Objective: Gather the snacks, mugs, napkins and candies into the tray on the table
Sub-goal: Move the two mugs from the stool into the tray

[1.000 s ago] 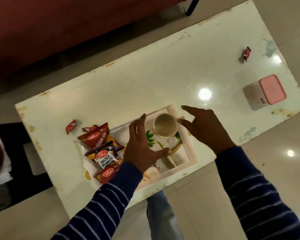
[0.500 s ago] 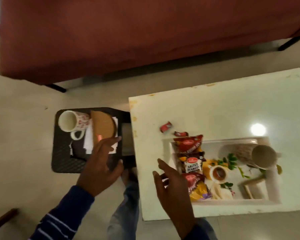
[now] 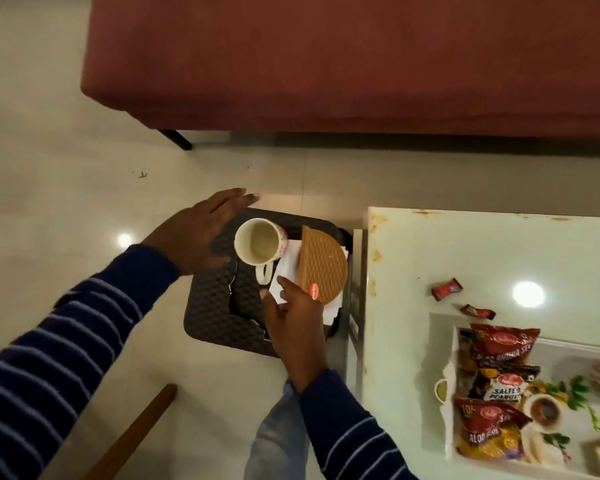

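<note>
A white mug (image 3: 258,245) stands on a dark woven stool (image 3: 212,306) left of the table, beside a brown half-round napkin holder (image 3: 323,268) with white napkins (image 3: 286,271) under it. My left hand (image 3: 201,233) hovers flat, fingers straight, just left of the mug. My right hand (image 3: 297,317) reaches up to the napkins, fingers extended at their edge. The white tray (image 3: 444,344) on the table holds several snack packets (image 3: 503,344), with another mug partly visible at the right edge. Two red candies (image 3: 445,289) lie on the table near the tray.
A dark red sofa (image 3: 326,64) fills the top of the view, one black leg on the tiled floor. A wooden stick (image 3: 136,431) lies on the floor at lower left. My jeans-clad leg shows between stool and table (image 3: 430,244).
The view swung left from the table to the stool. Both hands left the tray and the mug in it and moved over the stool, the left beside the mug, the right at the napkins.
</note>
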Demonstrator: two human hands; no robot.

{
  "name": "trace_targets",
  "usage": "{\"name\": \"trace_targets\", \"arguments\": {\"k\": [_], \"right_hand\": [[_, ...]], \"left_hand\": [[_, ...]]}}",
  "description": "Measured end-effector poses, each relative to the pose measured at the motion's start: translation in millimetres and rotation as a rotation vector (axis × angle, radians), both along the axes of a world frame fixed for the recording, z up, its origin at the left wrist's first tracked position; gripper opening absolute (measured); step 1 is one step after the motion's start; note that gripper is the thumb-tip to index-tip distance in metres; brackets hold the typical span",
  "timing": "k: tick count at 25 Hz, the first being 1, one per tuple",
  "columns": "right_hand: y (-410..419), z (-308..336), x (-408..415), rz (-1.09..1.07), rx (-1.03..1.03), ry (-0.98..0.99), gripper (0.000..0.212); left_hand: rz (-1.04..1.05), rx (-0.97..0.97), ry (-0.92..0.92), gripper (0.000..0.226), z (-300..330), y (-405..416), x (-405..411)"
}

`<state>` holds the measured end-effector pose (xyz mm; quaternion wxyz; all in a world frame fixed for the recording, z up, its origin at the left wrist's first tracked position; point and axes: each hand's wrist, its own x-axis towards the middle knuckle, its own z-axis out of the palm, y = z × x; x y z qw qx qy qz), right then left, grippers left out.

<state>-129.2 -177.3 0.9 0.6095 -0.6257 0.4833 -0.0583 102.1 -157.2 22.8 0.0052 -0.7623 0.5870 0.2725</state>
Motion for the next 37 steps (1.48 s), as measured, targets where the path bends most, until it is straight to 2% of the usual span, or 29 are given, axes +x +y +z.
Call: {"name": "trace_targets", "arguments": {"k": [4,8,11,15,19,23,26,33,37], "right_hand": [[5.0,-22.5,26.6,0.004,-0.052,0.088,0.032],[5.9,-42.8,35.8,0.011,-0.094,0.117,0.025],[6.8,-47.5,37.2,0.021,-0.048,0.073,0.022],[3.2,-35.0,25.7,-0.019,0.028,-0.024,0.021],[-4.5,3.8,-12.6,-0.036,0.039,-0.140,0.021],[-26.1,39.2,-92.4,-0.116,-0.008,-0.193,0.018],[-49.7,56.0,-173.8,-0.166,-0.053,-0.174,0.006],[-114.4,72.6,-381.6,-0.284,-0.208,0.046,0.008],[-145.0,64.8,-480.0,-0.373,-0.237,0.116,0.009]], "left_hand": [[-0.109,0.062,0.060,0.123,-41.4,-7.5,2.3],[-0.101,0.003,0.077,0.103,-64.2,-6.9,-8.0],[-0.055,-0.041,0.068,0.098,-67.4,-2.7,-7.2],[0.083,-0.073,0.079,0.095,-48.4,15.1,-12.1],[0.212,-0.147,0.033,0.094,-0.5,25.9,-51.7],[0.251,-0.204,0.022,0.098,37.2,15.6,-137.0],[0.263,-0.241,0.118,0.096,43.1,-6.1,-217.0],[0.220,-0.339,0.421,0.088,35.0,-94.4,-422.9],[0.189,-0.386,0.425,0.089,18.4,-137.5,-525.0]]}}
